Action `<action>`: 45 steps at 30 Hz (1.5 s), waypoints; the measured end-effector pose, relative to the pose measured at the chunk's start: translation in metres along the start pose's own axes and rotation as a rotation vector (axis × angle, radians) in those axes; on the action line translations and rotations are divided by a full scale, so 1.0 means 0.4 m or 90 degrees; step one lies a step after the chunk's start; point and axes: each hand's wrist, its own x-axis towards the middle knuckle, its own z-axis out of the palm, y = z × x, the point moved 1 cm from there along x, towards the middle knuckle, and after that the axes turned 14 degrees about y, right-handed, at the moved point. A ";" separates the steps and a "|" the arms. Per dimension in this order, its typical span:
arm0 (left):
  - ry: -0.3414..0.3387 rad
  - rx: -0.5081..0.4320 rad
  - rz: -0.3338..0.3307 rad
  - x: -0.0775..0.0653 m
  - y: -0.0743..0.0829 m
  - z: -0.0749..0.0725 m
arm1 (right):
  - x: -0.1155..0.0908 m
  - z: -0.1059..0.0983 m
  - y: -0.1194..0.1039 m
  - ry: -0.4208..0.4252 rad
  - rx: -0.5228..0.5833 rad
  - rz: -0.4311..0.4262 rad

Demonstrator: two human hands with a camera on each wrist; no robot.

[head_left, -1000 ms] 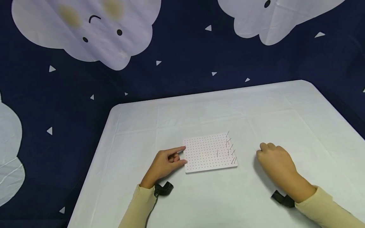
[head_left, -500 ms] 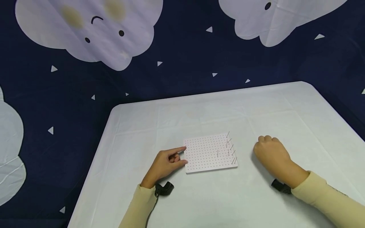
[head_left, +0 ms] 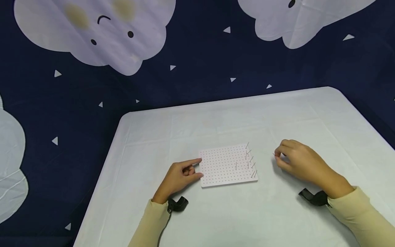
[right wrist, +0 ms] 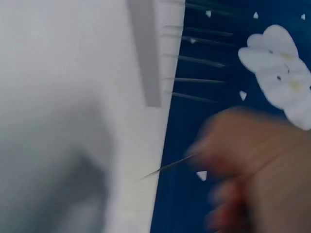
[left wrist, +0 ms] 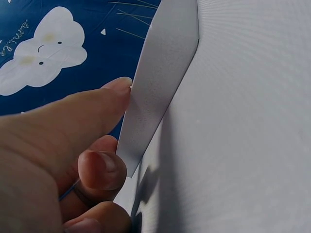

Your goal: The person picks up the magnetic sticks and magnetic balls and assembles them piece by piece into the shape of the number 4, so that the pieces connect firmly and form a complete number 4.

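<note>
A white pegboard [head_left: 219,168] with rows of small holes lies flat on the table. Several thin toothpicks [head_left: 236,166] stand in it, most of them along its right side and leaning. At the board's left edge my left hand [head_left: 176,178] rests its extended thumb and index finger, the other fingers folded in. The left wrist view shows the thumb [left wrist: 114,90] against the board's side wall [left wrist: 160,63]. Right of the board, my right hand [head_left: 300,161] pinches one toothpick [right wrist: 167,167] between thumb and index finger, its pointed end sticking out. That hand is blurred in the right wrist view.
A white cloth covers the table [head_left: 191,133]. Behind it hangs a dark blue curtain [head_left: 197,48] printed with clouds and small triangles. A black wrist camera [head_left: 313,197] sits under the right wrist, another camera [head_left: 178,204] by the left.
My right hand has moved slightly away from me and turned, so thumb and index finger now show with the toothpick's tip. The left hand and the board stay in place.
</note>
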 end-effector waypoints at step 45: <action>0.001 -0.002 0.015 0.003 -0.007 0.002 | -0.061 0.091 -0.092 0.086 0.296 0.096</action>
